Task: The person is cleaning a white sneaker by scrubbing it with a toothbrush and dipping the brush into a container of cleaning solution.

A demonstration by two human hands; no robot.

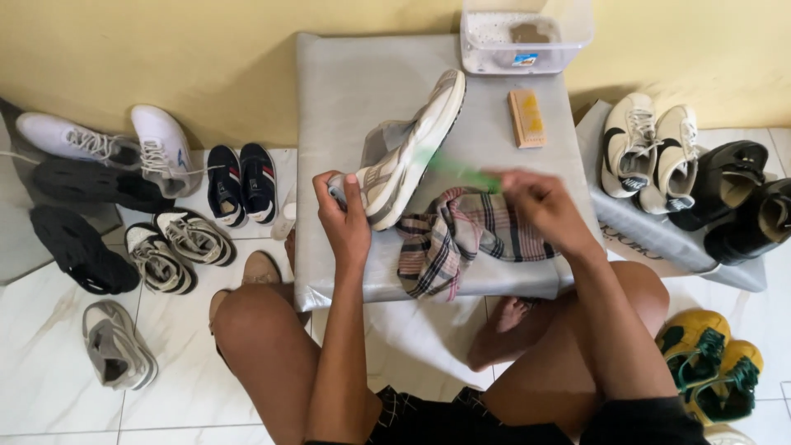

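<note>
The person sits on a tiled floor before a low grey mat, and the work in hand looks like the scrubbing stage of cleaning a sneaker. The left hand is closed around the heel end of a grey-and-cream running sneaker, holding it tilted on its side above the mat with the sole edge turned toward the right. The right hand is curled tight around the handle of a green brush, which is blurred, so its bristle end cannot be made out clearly; it sits just beside or against the shoe's side near the midsole. A plaid cloth lies bunched on the mat directly under both hands. Further back on the mat rest a tan block-shaped brush and a clear plastic tub with cloudy contents. More pairs of shoes line the floor left and right. Judging from this, the scrub along the sole edge is midway; the next move calls for a firm left-hand grip to steady the shoe while the brush works short strokes, then turning the shoe to expose an unscrubbed side.
</note>
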